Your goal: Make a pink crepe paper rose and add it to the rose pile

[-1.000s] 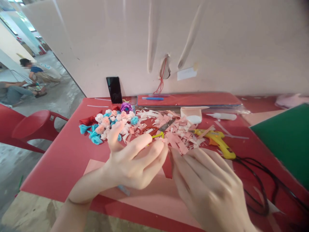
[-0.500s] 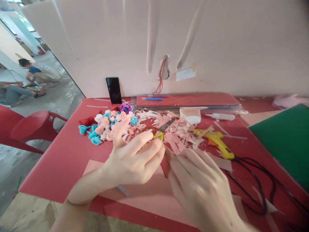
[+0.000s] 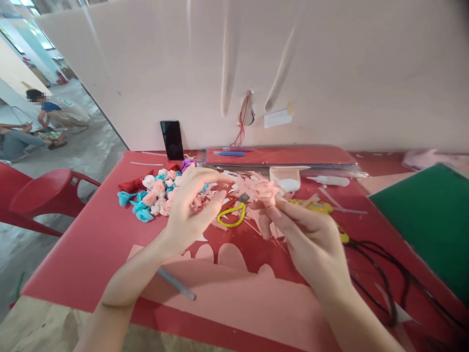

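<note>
The paper flower [image 3: 258, 188], pink and many-petaled, is held up above the table [image 3: 84, 239], in front of the scraps, with its base pinched between the thumb and fingers of the right hand [image 3: 311, 237]. The left hand [image 3: 185, 203] is just beside it, thumb and fingers spread apart with a gap between them, not touching the flower. Below and between the hands lie scissors [image 3: 230, 225] with a yellow handle loop, among pink scraps [image 3: 252, 214]. Nearer the person is a pink sheet [image 3: 249, 308] with rounded petal shapes along its far edge, and a grey stick [image 3: 178, 285] lies on it, partly under the left forearm. Beyond the left hand sits a heap of small flowers [image 3: 158, 188] in pink, white and blue. A yellow glue gun [image 3: 318, 207] is partly hidden behind the right hand. A black phone [image 3: 172, 141] leans against the white board [image 3: 164, 63] at the back.
</note>
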The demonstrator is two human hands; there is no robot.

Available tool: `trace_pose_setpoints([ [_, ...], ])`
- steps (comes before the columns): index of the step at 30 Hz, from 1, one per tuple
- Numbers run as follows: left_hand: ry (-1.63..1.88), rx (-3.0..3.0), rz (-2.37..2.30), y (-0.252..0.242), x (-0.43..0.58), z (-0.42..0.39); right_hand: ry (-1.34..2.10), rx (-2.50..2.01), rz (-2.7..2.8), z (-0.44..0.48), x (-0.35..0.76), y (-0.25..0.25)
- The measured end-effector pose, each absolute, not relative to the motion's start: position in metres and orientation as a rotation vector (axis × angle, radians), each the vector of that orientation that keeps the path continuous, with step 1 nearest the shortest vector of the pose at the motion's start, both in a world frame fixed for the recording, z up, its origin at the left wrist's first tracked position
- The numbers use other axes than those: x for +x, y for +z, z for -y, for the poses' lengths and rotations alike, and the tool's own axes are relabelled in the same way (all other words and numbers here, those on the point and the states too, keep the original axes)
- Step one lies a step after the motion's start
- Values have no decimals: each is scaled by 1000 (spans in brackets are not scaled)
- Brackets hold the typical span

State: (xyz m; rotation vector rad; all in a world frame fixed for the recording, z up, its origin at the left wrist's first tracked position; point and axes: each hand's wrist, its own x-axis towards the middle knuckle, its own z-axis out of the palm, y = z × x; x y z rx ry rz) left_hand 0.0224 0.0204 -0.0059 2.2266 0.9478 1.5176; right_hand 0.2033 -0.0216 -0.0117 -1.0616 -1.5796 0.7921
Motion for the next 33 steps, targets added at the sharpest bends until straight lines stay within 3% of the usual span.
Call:
trace_pose_setpoints([
  [4, 1342, 1986, -813, -10, 29, -25, 1091, -965, 1389, 23, 201, -19],
  [12, 1282, 1886, -681, -12, 38, -11, 1353, -816, 1240, 26, 191, -20],
  [17, 1220, 1849, -643, -12, 39, -7, 1309, -848, 1330, 32, 189, -22],
  [25, 2070, 2348, -800, -14, 40, -9, 1176, -921, 1321, 34, 186, -30],
  [33, 2143, 2486, -919, -7, 36, -4, 1125, -899, 1412, 36, 185, -26],
])
